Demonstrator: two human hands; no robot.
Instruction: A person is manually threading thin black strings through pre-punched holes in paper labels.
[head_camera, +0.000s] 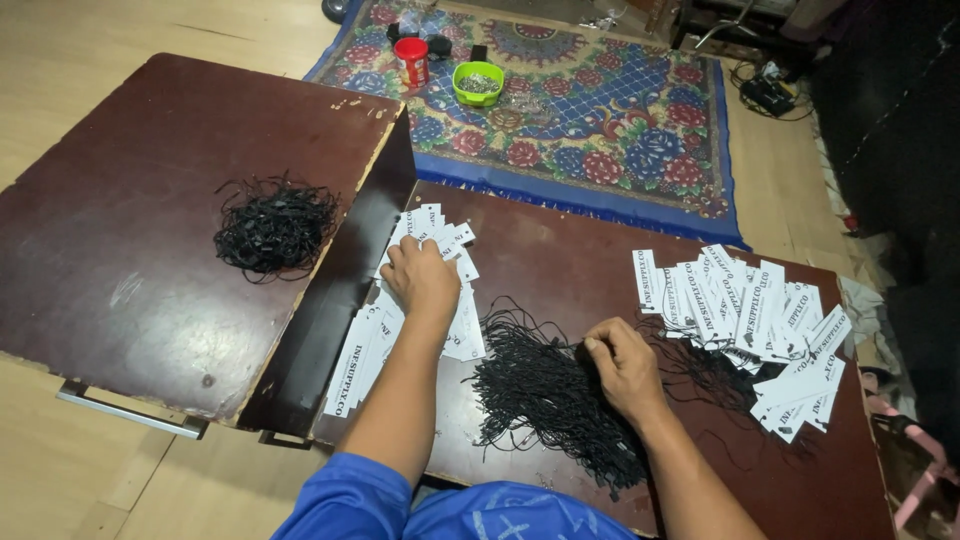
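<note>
Strings (545, 395) lay in a big black heap on the counter (560, 260), right in front of the person. The right hand (625, 365) rested on the heap's far edge, and its fingertips were pinched shut on one string. To do this well, I think it was best to pull only one string, slowly, so the others did not come along in a knot.

The left hand (422, 280) lay flat on a row of white tags (400, 320) at the left side of the counter. Its fingers were bent down and pressed on the top tag, but I could not tell if it gripped one. Sliding off just one tag with the fingertips looked like the neat way, while the rest stayed in their row.

More tags (750, 310) were spread like a fan at the right, well apart from the left hand. Some strings lay under them.

A second board (120, 280) stood higher at the left, with a small clump (275, 225) of black strings on it.

Farther off lay a rug (600, 110) with flowers. A red cup (411, 60) and a green bowl (478, 82) stood on it.
</note>
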